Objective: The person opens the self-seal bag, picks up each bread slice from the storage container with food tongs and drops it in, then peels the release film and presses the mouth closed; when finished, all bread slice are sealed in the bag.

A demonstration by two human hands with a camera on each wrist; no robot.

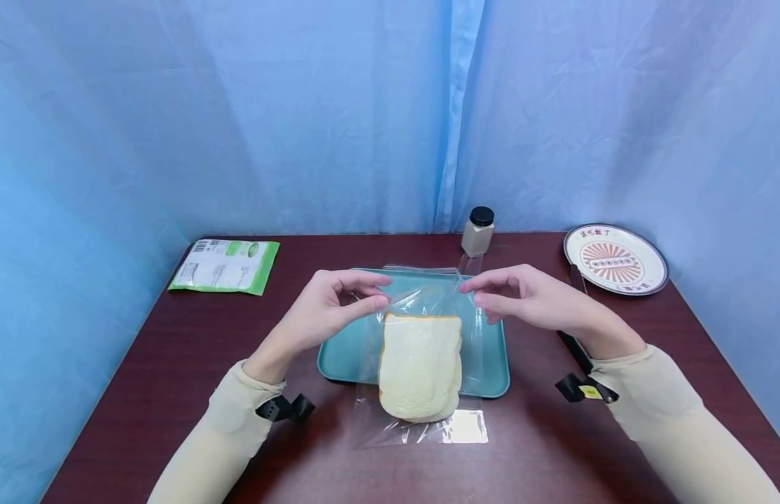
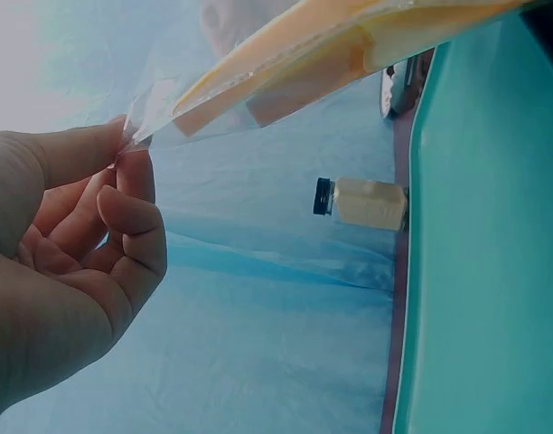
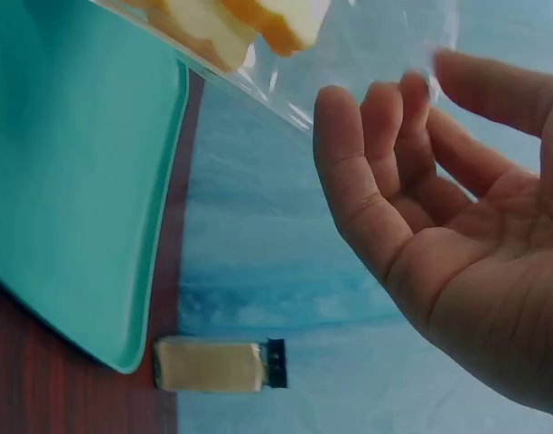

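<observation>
From the head view alone, a green packet shows.

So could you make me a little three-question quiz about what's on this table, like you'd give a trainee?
1. True or false: both hands pinch the open end of the clear bag.
2. What lies inside the bag? A) a slice of bread B) a cookie C) a sponge
3. Fill in: the jar stands behind the teal ____.

Key
1. True: the left hand and right hand each pinch the bag's top edge between thumb and fingers.
2. A: the bread.
3. tray. The bag lies partly on it, with its lower end on the table.
</observation>
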